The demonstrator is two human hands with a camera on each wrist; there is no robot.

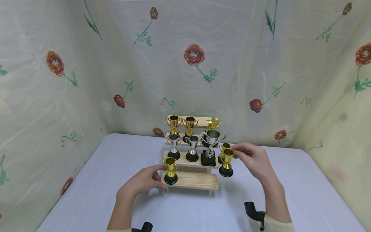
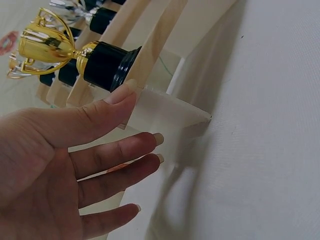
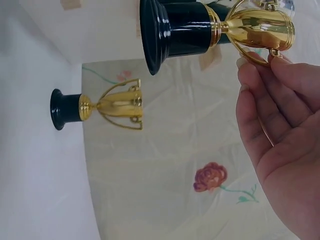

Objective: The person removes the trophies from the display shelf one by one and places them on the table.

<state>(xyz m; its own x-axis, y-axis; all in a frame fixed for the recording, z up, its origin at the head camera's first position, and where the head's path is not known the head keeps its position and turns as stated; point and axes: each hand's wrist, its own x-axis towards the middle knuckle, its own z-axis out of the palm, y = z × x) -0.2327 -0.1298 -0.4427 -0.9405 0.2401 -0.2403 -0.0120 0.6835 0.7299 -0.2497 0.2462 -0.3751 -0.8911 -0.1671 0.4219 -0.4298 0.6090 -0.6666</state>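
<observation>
My right hand (image 1: pixel 255 159) pinches a small gold trophy cup (image 1: pixel 227 158) by its handle, to the right of a tiered wooden stand (image 1: pixel 197 179). The right wrist view shows thumb and fingertips on that handle, with the black base (image 3: pixel 187 30) upright below the cup. Behind it a second gold trophy (image 3: pixel 120 104) stands on the table. My left hand (image 1: pixel 142 180) holds the left end of the stand's lowest step, thumb (image 2: pixel 122 95) against its front edge, index finger hidden in the left wrist view. Close by, a gold trophy (image 1: pixel 170 167) stands on that step.
Two silver trophies (image 1: pixel 173 141) and a larger silver cup (image 1: pixel 212 138) occupy the middle step. Higher up are two gold-bronze trophies (image 1: pixel 189 123) and a gold star trophy (image 1: pixel 213 123). A white-covered table (image 1: pixel 101 180) lies beneath, with flowered curtains (image 1: pixel 232 64) around it.
</observation>
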